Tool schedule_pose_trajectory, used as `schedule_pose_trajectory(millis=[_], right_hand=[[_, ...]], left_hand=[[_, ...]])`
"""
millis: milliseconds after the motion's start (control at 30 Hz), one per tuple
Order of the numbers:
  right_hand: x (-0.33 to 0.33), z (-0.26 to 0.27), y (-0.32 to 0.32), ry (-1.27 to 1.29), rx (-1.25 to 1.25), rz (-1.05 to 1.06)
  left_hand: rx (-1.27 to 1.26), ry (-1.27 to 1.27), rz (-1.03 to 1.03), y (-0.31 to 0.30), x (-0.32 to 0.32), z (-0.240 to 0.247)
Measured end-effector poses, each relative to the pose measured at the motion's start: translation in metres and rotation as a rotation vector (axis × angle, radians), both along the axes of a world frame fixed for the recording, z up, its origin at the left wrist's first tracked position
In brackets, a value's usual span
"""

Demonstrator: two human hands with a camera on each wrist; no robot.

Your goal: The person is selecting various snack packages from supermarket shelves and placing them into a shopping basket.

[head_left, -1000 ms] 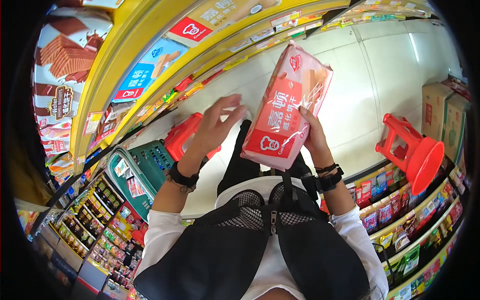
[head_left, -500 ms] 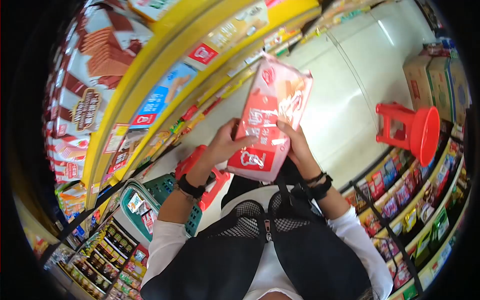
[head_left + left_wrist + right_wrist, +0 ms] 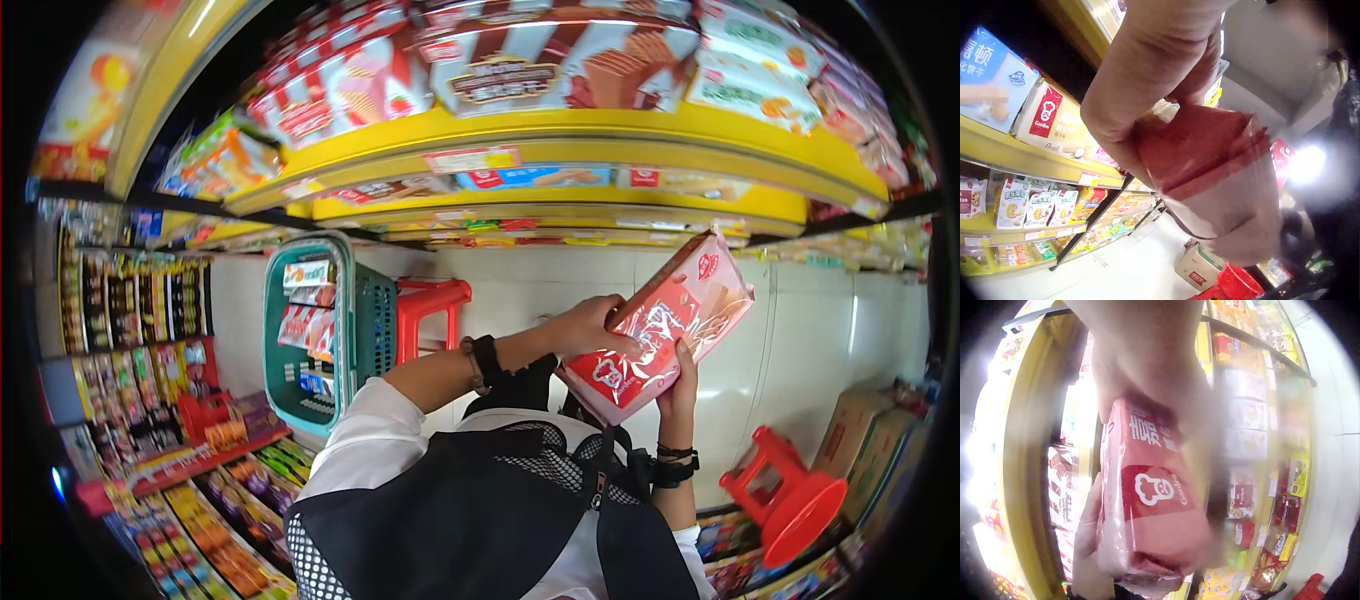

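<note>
A pink and red pack of wafer biscuits (image 3: 650, 345) is held tilted in front of the body, its printed face up toward the head camera. My left hand (image 3: 590, 328) grips its left side, thumb over the front. The right hand (image 3: 681, 384) holds the lower right edge, with the thumb on the printed face. In the left wrist view, the folded end of the pack (image 3: 1210, 162) shows below the curled fingers. The right wrist view shows the pack's white chef logo (image 3: 1154, 489) and part of the left hand (image 3: 1090, 528) at its far side.
A green basket (image 3: 345, 375) with several packets inside stands at the left, beside a red stool (image 3: 432, 310). Yellow shelves (image 3: 640, 140) of biscuit packs run across the front. Another red stool (image 3: 785, 500) and cardboard boxes (image 3: 850, 430) stand at the right on pale floor tiles.
My left hand was apart from the pack and has taken hold of it. The head view has swung left, bringing the shelves across the front. The right hand has kept its hold.
</note>
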State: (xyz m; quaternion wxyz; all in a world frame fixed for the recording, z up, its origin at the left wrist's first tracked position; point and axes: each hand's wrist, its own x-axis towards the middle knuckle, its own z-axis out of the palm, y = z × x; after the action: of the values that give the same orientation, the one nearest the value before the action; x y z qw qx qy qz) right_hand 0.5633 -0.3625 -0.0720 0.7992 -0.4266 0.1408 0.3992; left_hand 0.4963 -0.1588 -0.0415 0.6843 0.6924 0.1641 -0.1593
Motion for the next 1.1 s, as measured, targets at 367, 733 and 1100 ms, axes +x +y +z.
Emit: schedule_pose_trajectory(millis=[367, 733, 1100], right_hand=[[-0.021, 0.003, 0.048, 0.010, 0.006, 0.278], [-0.069, 0.007, 0.102, 0.026, 0.013, 0.300], [-0.074, 0.005, 0.110, 0.022, -0.001, 0.344]], left_hand=[[0.047, 0.016, 0.170, 0.023, -0.059, -0.015], [-0.144, 0.030, 0.191, 0.080, -0.116, -0.018], [-0.153, 0.038, 0.206, 0.085, -0.126, -0.019]])
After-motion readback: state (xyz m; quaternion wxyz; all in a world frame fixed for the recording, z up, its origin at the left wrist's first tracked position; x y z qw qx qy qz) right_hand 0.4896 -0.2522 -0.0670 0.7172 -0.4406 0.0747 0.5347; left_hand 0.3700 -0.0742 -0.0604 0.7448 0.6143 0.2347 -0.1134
